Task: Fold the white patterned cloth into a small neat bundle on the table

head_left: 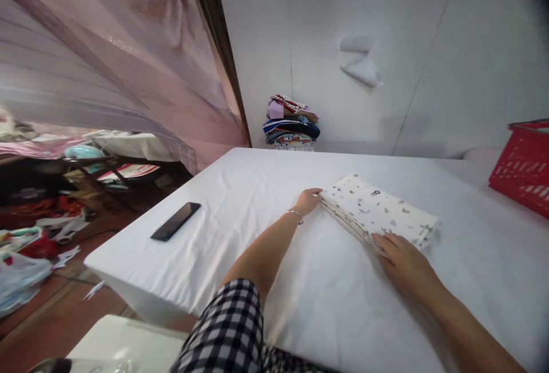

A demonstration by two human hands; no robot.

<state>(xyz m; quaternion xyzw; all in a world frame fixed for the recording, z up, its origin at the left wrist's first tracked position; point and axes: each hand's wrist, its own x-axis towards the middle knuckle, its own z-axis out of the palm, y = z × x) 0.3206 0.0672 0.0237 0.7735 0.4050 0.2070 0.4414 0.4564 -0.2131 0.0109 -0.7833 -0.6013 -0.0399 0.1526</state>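
A folded white cloth [373, 207] with small printed figures lies on the white-covered table [257, 190], its layers stacked along the near edge. At its left corner my left hand [307, 201] pinches the edge between thumb and fingers; a bracelet circles that wrist. My right hand [401, 253] grips the near right edge, fingers on top and the thumb out of sight beneath or behind the hand. Both hands touch the cloth, which rests low on the tabletop.
A black phone [175, 221] lies on the table's left side. A red basket [523, 167] stands at the right edge. Behind the table is a pile of folded clothes [291, 124] against the wall. A pink curtain [171, 47] hangs at left, above cluttered floor with plastic bags [23, 278].
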